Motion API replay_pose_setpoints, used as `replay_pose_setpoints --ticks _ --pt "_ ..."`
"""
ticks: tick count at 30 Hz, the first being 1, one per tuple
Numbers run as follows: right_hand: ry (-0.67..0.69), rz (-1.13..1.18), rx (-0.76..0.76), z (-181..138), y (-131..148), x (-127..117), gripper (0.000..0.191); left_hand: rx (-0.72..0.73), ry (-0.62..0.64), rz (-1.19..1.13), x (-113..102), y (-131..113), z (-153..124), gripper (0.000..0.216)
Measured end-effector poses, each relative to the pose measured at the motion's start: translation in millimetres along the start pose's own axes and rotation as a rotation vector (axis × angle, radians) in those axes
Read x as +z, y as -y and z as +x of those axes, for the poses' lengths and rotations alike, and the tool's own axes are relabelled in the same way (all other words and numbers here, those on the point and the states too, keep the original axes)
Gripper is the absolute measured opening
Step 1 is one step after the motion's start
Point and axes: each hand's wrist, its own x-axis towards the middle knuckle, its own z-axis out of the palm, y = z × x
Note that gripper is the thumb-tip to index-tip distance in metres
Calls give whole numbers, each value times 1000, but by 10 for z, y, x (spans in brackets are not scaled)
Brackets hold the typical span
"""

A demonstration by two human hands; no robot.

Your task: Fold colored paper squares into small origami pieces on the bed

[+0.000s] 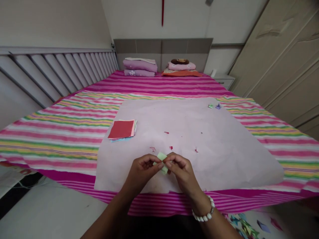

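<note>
A small folded piece of pale green paper [161, 156] is pinched between my two hands, above the near part of a large white sheet [199, 166]. My left hand [145, 170] grips its left side between thumb and fingertips. From the right, my right hand [179, 167] pinches it, with a white beaded bracelet [204, 217] round that wrist. The fingers cover part of the paper, so its exact fold is hidden. Just beyond my hands lie small red scraps [170, 147] on the sheet.
A stack of coloured square paper [121, 129], red on top, lies at the sheet's left. Small green [210, 106] and purple [218, 106] folded papers sit at its far right corner. Folded bedding [140, 65] rests by the headboard. More folded paper pieces [245, 229] lie low at right.
</note>
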Motion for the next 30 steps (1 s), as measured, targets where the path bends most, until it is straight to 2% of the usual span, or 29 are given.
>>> replay_pose_setpoints --ticks 6,12,15,21,25,30 --pt "-37 -54 -55 31 32 2 9 26 -49 104 -24 47 8 13" --pt "-100 -110 21 40 23 -22 14 164 -101 348 -46 11 11 12" --pt "-100 -148 28 42 24 -35 16 215 -89 440 -64 -19 16 11" --pt "-52 -331 -133 51 62 -81 18 268 -28 510 -106 12 43 18" --pt "16 -472 -235 52 85 -103 16 294 -26 542 -111 61 57 13" --pt "72 -520 -275 58 108 -92 13 305 -25 513 -101 41 76 7"
